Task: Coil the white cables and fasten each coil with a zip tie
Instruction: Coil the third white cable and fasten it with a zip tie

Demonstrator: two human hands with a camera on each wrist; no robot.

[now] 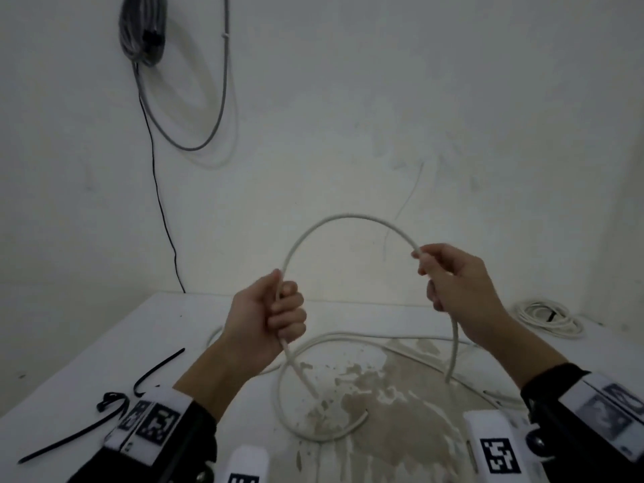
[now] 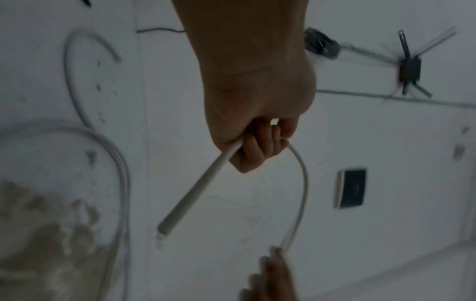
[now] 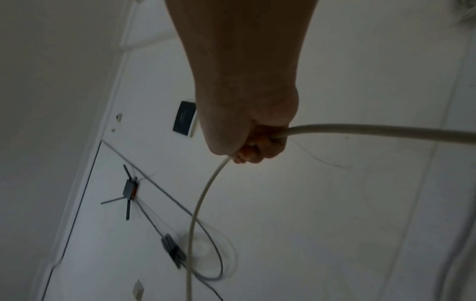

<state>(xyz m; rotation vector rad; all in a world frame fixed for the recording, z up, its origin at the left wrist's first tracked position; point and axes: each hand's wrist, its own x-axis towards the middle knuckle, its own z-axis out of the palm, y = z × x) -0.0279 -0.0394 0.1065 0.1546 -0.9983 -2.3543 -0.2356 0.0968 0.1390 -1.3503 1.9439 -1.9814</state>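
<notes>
Far left of the counter (image 1: 87, 360), near its front-left edge, black zip ties (image 1: 69, 437) lie loose on the white top; one more curved zip tie (image 1: 156, 369) sits just behind them, apart from both hands. Above, on the wall, a grey cable bundle (image 1: 143, 29) hangs with a loop drooping, and a thin black wire (image 1: 156, 190) runs down to the counter's back edge.

Left hand (image 1: 268, 318) is raised over counter centre, grip clenched as a fist round the white cable (image 1: 348, 216). In the left wrist view the short free end (image 2: 195, 191) sticks out of the fist (image 2: 257, 126) downward, tip in air, not touching the top.

From the fist the cable arcs up and over in open air, between both hands, clear of the wall. Under the arc more of the white cable (image 1: 289, 406) lies in a slack loop on the counter, over a brown worn patch (image 1: 383, 406), with runs going off right.

Right hand (image 1: 460, 284) is at about the same height, well apart from the left; grip is closed round the cable, fingertips pinching at the top of the hand. In the right wrist view the cable passes through the hand (image 3: 255, 130), out right and down. Below the hand it hangs toward the counter.

Far right, near the back-right corner, a finished white coil (image 1: 547, 317) rests flat, with a dark tie on it, apart from the working cable.
</notes>
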